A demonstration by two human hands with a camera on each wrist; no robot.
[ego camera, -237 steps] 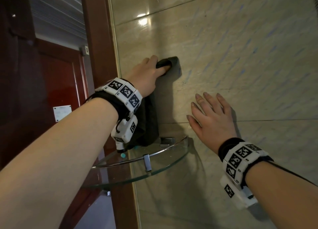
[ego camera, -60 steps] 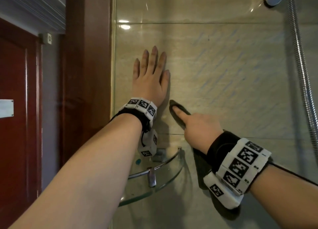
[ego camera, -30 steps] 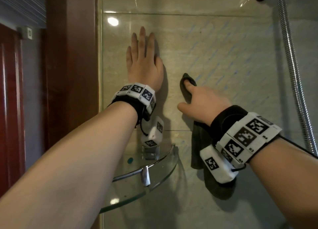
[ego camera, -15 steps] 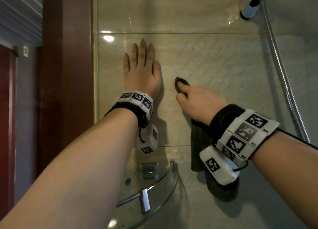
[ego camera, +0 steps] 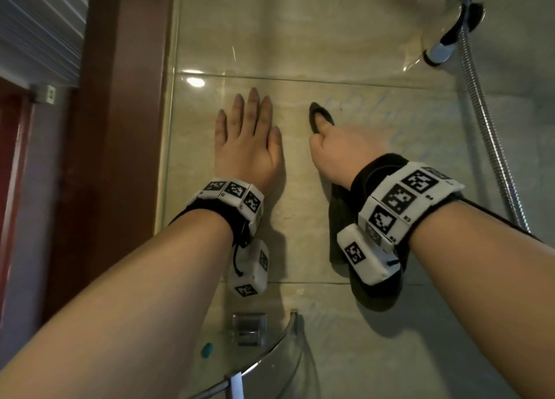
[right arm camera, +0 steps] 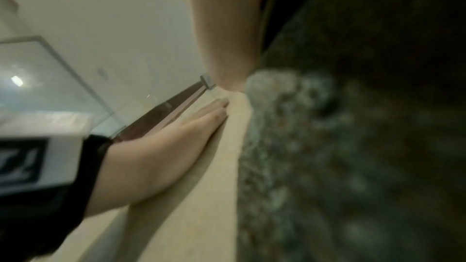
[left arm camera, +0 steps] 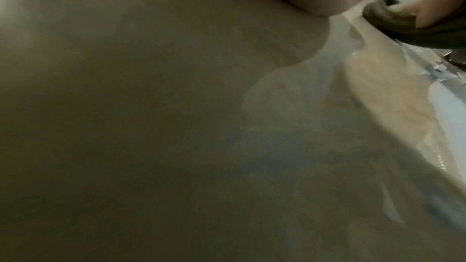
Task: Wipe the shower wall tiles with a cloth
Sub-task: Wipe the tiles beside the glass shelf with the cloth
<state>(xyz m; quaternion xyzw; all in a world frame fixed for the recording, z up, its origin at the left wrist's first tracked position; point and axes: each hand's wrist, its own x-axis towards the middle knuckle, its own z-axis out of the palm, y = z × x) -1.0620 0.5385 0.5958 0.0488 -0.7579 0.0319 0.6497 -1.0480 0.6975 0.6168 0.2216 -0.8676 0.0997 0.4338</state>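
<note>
A dark grey-green cloth hangs flat against the beige tiled shower wall. My right hand grips the cloth's upper end and presses it to the tile, with the cloth tip poking out above the thumb. The rest of the cloth drops behind my right wrist. My left hand lies flat on the wall just left of it, fingers straight and pointing up. In the left wrist view the cloth shows under curled fingers; in the right wrist view it fills the right side as a blurred cloth, and the left hand presses the tile.
A glass corner shelf with a metal bracket sits below my hands, a small teal object on it. A glass panel edge and brown wooden frame bound the left. A chrome shower hose and holder hang on the right.
The cloth passed from my left hand to my right, and the left hand now lies flat on the wall. Over the last second both hands barely shifted; the view tilted upward.
</note>
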